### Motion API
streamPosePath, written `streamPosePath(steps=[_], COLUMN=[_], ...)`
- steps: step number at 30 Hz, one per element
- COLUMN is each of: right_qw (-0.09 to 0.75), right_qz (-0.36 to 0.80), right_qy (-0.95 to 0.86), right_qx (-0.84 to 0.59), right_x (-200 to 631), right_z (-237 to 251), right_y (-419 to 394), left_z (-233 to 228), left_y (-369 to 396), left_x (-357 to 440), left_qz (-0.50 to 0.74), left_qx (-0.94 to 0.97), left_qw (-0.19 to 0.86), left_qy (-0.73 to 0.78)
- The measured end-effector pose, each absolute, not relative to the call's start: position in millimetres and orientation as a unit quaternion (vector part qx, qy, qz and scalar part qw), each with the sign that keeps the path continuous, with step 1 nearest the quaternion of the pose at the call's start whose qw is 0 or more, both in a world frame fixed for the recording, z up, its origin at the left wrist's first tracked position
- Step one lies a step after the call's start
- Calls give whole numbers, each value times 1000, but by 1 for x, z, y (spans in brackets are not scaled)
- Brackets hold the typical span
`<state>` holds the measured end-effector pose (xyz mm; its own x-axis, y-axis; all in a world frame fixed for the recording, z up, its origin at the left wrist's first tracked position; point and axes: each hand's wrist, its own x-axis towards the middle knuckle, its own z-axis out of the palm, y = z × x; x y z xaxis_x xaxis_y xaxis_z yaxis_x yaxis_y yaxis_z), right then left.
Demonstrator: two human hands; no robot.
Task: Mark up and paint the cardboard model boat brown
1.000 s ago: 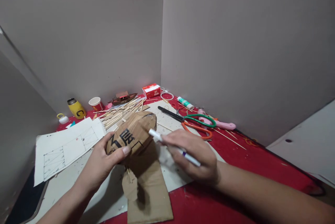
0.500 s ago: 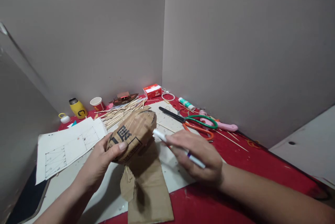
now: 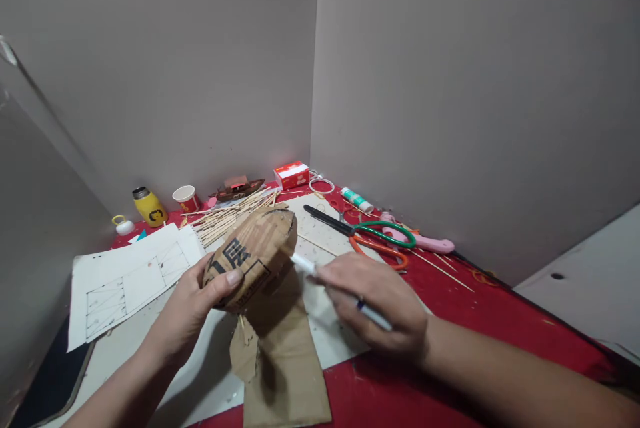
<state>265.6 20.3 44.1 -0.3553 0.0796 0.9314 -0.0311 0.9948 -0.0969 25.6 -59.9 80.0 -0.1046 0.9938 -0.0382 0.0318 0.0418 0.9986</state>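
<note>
Versus a second ago, your view has shifted slightly, so the background sits a touch further right. Your right hand (image 3: 373,305) is a bit further right. Your left hand (image 3: 193,301) has tipped the oval cardboard body (image 3: 265,241): the big black characters look flatter, more of the printed side shows, thumb's further back. White marker (image 3: 303,263) was over the top face; its tip is now at the right-hand edge, contact can't be told.

Grip: left closed round the near-left end of the body, thumb on top, holding it raised over the work area; right fingers wrapped tight on the marker.

Room: plain grey walls (image 3: 150,68) meeting in a corner behind a red tabletop (image 3: 490,328). On it, a big white sheet (image 3: 333,341) with scraps, then a drawing sheet (image 3: 140,281) with ruled diagrams at left, a flat cardboard strip (image 3: 297,381) below the body, green-and-orange-handled scissors (image 3: 383,233) right, a pile of thin sticks (image 3: 235,215) behind. Along the back: model boat (image 3: 237,189), red box (image 3: 293,176), yellow bottle (image 3: 150,208), paper cup (image 3: 186,200), white-and-green tube (image 3: 357,200).
</note>
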Motion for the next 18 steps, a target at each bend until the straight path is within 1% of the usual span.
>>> streamPosePath(steps=[2, 5, 9, 12, 13, 16, 18], right_qw=[575, 532, 572, 512, 510, 550, 533], right_qz=[55, 39, 45, 34, 35, 53, 44], right_qy=[-815, -846, -817, -858, -859, -833, -845], right_qx=[-37, 10, -60, 23, 29, -30, -4], right_x=[266, 265, 263, 263, 263, 264, 264], right_z=[45, 45, 45, 43, 43, 41, 41], right_y=[20, 19, 18, 18, 19, 20, 20], left_z=[78, 77, 76, 76, 76, 76, 76], left_y=[-60, -59, -59, -59, -59, -59, -59], left_x=[24, 24, 27, 29, 29, 30, 30], left_qz=[507, 505, 509, 512, 515, 521, 520], left_qx=[472, 465, 464, 459, 458, 456, 457], left_qw=[471, 465, 444, 454, 457, 459, 462], left_qy=[547, 559, 573, 566, 562, 556, 554])
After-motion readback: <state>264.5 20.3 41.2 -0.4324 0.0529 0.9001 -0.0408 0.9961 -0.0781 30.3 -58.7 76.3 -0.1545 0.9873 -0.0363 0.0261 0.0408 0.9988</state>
